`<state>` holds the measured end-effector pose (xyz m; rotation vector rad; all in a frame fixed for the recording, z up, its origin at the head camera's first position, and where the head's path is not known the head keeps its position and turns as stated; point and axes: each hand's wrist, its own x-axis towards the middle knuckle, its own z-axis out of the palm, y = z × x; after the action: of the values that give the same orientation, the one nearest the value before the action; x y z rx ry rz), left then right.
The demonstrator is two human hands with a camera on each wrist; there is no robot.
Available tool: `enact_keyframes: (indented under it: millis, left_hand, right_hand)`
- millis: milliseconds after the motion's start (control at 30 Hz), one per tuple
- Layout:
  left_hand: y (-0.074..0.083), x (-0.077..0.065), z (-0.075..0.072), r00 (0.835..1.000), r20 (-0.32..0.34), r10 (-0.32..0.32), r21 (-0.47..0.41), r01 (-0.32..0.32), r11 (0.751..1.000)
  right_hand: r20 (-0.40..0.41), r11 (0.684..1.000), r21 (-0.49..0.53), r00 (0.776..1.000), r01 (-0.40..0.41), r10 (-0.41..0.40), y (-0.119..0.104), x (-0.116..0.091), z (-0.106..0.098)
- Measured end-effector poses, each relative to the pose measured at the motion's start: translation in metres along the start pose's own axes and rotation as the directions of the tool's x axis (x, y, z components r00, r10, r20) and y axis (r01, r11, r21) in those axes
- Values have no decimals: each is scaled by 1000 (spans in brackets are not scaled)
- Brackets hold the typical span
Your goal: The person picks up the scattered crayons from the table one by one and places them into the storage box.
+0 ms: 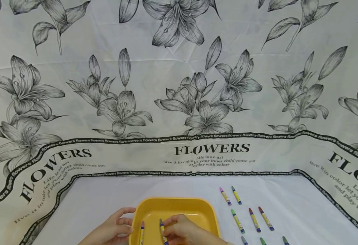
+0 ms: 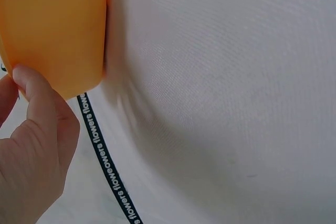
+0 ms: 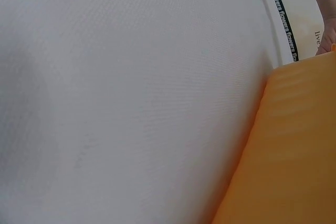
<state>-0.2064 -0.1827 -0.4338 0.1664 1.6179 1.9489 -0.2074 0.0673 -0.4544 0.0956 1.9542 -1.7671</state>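
Note:
A yellow tray [image 1: 179,200] with raised walls sits at the table's front edge, cut off by the bottom of the head view. My left hand [image 1: 112,228] grips its left rim; the left wrist view shows the fingers [image 2: 37,95] at the edge of the tray wall [image 2: 58,30]. Inside the tray, my right hand [image 1: 183,229] pinches a dark-tipped crayon [image 1: 162,226] with a yellow and blue wrapper, tip pointing away from me. A pink-tipped crayon [image 1: 142,233] lies along the tray's left side. From the right wrist, only the tray's outer wall [image 3: 289,150] and part of the left hand [image 3: 328,38] show.
Right of the tray, several crayons lie in loose rows on the white tablecloth [image 1: 105,190], among them a pink one [image 1: 225,196], a green one [image 1: 237,221] and a brown one [image 1: 266,218]. A flower-printed cloth [image 1: 179,81] hangs behind the table.

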Motion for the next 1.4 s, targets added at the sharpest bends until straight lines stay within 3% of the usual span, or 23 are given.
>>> enact_keyframes:
  millis: [267, 633, 933, 1400]
  left_hand:
    - [-1, 1, -1, 1000, -4, 1, 6, -1, 1000]
    - [-1, 1, -3, 1000, -4, -9, 14, 9, 1000]
    - [-2, 0, -2, 1000, 30, 8, -14, -8, 1000]
    - [-1, 0, 1, 1000, -18, 5, 9, -5, 1000]
  right_hand:
    - [-12, 998, 37, 998, 58, -58, -2, -3, -1]
    - [76, 998, 11, 995, 67, -67, -12, -5, -20]
    - [124, 994, -16, 987, 109, -106, -28, -14, -45]
    - [145, 997, 2, 986, 82, -81, -53, -25, -97]
